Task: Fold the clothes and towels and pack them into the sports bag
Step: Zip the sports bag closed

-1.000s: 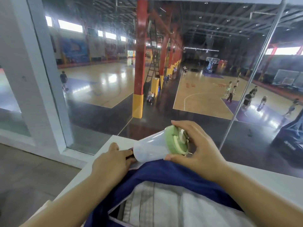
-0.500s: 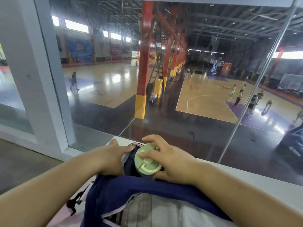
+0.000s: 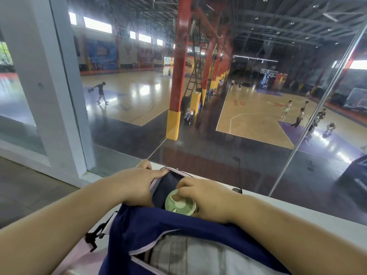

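- At the far end of the sports bag (image 3: 178,227), the right hand (image 3: 206,197) is clamped on the green lid of a bottle (image 3: 180,203), fingers curled over the top, thumb side hidden.
- Only that lid shows above the navy fabric; the bottle stands nearly upright inside the end pocket.
- Beside it, the left hand (image 3: 137,183) grips the pocket's pale-trimmed edge, fingers closed on the fabric and pointing right, holding the opening wide.
- Both forearms reach forward from the bottom corners, the right wrist resting across the bag's top.
- Nearer the camera, the bag's main opening is unzipped, and a folded grey-and-white towel (image 3: 188,257) lies inside it.
- A black strap buckle (image 3: 93,235) hangs off the bag's left side.
- All of this sits on a white ledge (image 3: 317,213), against a window (image 3: 238,116) overlooking a basketball court.
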`<state>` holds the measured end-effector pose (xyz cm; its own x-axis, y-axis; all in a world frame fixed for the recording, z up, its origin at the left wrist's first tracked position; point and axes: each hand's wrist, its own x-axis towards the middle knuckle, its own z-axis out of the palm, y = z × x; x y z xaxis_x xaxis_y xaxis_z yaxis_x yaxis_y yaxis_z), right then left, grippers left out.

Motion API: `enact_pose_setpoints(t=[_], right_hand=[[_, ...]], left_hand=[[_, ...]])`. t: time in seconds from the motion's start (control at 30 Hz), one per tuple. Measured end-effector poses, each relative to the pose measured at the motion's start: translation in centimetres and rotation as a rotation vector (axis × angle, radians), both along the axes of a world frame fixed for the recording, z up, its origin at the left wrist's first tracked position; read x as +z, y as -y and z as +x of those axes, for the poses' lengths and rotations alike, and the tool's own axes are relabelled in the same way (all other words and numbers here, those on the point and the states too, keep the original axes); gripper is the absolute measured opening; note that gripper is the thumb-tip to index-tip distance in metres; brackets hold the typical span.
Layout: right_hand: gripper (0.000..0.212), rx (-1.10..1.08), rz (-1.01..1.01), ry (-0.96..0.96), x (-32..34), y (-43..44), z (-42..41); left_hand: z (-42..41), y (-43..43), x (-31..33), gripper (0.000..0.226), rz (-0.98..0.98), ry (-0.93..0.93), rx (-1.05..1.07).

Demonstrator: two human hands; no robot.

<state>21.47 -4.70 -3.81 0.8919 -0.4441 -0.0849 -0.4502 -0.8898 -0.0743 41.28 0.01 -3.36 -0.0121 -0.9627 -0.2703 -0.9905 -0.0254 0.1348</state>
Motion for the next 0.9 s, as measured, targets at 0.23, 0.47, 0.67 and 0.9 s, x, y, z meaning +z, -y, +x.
enact_pose_setpoints(t=[0.23, 0.47, 0.67, 0.9], right_hand=[[0.050, 0.038, -0.015, -0.121, -0.5, -0.9, 0.3], [0.040, -0.110, 0.074, -0.008, 0.7, -1.3, -1.1], [0.033, -0.223, 0.050, 0.163, 3.3, -4.4, -6.6], [0.052, -0.368, -0.024, 0.294, 1.5, -8.5, -14.7]], left_hand=[[0.2, 0.0, -0.9, 0.098, -0.011, -0.016, 0.003], [-0.4, -2.2, 0.8, 0.067, -0.131, -0.045, 0.040], [-4.2, -6.2, 2.0, 0.032, -0.426, -0.300, -0.051], [-10.3, -8.4, -1.1, 0.059, -0.505, -0.266, -0.261]])
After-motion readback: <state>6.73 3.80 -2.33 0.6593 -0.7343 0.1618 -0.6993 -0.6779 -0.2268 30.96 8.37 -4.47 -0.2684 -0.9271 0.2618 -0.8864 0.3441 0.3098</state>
